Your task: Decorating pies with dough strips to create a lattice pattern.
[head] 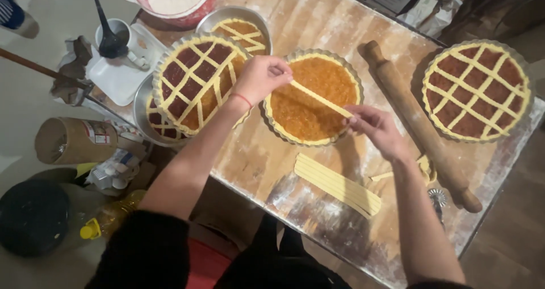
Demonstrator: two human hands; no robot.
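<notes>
I pinch one dough strip (321,99) at both ends, left hand (258,79) at its far-left end, right hand (374,127) at its near-right end, taut over the orange tart (295,116) mid-table. I'd lower it straight, without stretching, then press the ends onto the rim.

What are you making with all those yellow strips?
A person holds one long pale dough strip stretched between the left hand and right hand, over a round fluted tart filled with orange jam. That tart has no lattice on it yet. More cut dough strips lie on the floured wooden table. Two dark-jam tarts already carry lattice tops, one on the left and one at far right. A wooden rolling pin lies between.
</notes>
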